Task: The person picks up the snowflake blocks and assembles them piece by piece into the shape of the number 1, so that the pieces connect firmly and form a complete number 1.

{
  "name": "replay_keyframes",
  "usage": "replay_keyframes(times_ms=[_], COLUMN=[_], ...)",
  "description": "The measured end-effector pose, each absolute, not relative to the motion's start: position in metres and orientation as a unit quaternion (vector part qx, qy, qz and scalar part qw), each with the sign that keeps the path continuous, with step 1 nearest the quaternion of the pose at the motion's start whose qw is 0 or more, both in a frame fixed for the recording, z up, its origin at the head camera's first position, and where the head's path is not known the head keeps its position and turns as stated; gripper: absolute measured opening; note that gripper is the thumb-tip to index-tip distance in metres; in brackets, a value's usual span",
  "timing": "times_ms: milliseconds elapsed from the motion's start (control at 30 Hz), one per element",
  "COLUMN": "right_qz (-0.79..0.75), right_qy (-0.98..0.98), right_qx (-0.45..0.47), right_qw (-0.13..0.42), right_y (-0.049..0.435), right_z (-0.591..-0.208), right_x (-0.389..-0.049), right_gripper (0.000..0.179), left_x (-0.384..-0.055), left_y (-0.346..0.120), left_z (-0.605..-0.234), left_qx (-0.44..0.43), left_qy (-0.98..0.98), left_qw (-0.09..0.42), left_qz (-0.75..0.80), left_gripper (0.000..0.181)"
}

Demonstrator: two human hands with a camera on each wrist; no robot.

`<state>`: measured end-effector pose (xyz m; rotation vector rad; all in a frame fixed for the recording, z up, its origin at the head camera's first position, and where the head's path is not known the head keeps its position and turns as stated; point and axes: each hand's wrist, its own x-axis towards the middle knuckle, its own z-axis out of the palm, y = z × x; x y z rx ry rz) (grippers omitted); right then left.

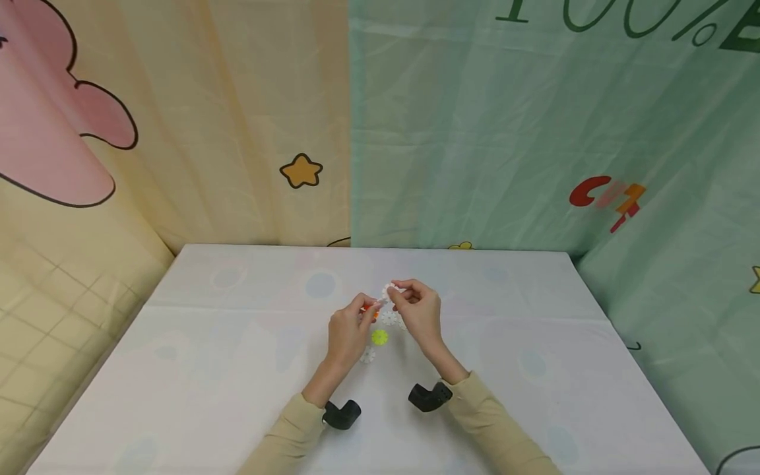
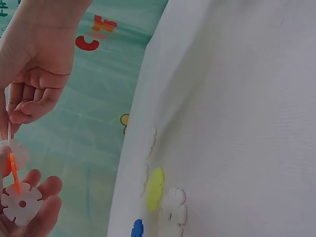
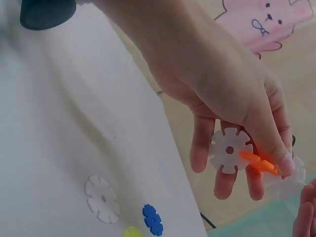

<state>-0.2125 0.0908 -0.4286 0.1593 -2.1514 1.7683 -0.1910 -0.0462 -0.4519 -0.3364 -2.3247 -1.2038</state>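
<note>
In the head view my left hand pinches an orange interlocking disc, with a white notched disc slotted onto it and lying against the fingers. Facing it, my right hand pinches another white disc by its edge. That disc meets the orange one at its other side; whether it is fully slotted in, I cannot tell. Both hands are raised above the table. Below them lie a yellow-green disc, a white disc and a blue disc.
The table has a pale cloth with faint dots. More white discs lie just beyond the yellow-green one. Curtains hang behind the table's far edge. A black camera mount is on each wrist.
</note>
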Motion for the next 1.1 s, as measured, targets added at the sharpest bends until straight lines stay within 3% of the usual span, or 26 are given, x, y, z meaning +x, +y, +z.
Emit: replay_keyframes(times_ms=[367, 533, 733, 1100], right_qz=[0.651, 0.64, 0.628, 0.635], right_qy=[-0.741, -0.756, -0.771, -0.77], right_qx=[0.033, 0.043, 0.052, 0.038], right_qw=[0.161, 0.13, 0.091, 0.038], right_y=[0.081, 0.082, 0.089, 0.087], right_z=[-0.421, -0.403, -0.419, -0.429], right_x=[-0.205, -0.195, -0.207, -0.218], right_gripper=[0.018, 0.019, 0.022, 0.019], left_x=[-0.192, -0.192, -0.191, -0.2], left_y=[-0.045, -0.046, -0.049, -0.063], left_z=[-0.448, -0.449, -0.452, -0.463], left_qx=[-0.097, -0.084, -0.092, -0.114], left_qy=[-0.85, -0.862, -0.879, -0.884], left_qw=[0.256, 0.243, 0.238, 0.322], left_qz=[-0.45, -0.437, -0.403, -0.32], left_gripper=[0.013, 0.015, 0.025, 0.031])
